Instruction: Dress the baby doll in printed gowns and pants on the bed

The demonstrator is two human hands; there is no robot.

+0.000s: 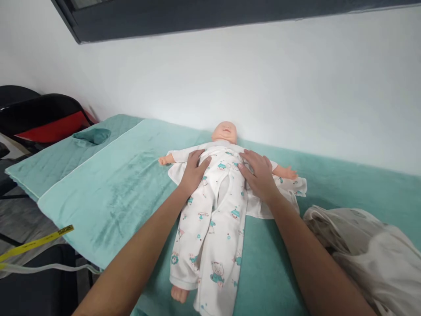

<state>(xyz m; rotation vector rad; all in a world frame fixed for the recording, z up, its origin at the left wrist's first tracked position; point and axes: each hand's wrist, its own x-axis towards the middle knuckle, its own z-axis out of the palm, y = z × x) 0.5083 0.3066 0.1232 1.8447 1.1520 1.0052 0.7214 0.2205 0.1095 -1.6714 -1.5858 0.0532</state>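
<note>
A baby doll [225,131] lies on its back, head toward the wall, arms spread to both sides. White baby trousers [226,215] with teal animal prints cover its front from the chest down. One bare foot [180,294] shows below the leg on the left; the other foot is hidden. My left hand [195,170] lies flat on the left side of the trousers' waist, fingers stretched. On the opposite side of the waist rests my right hand [258,173], its fingers apart. A white printed garment [263,206] lies partly under the doll.
The doll is on a bed with a teal cover [98,193], set against a white wall [263,83]. Crumpled white cloth [371,250] lies at the right. Black chairs [42,114] stand at the left, near a yellow strap [36,243]. A dark frame [197,17] runs above.
</note>
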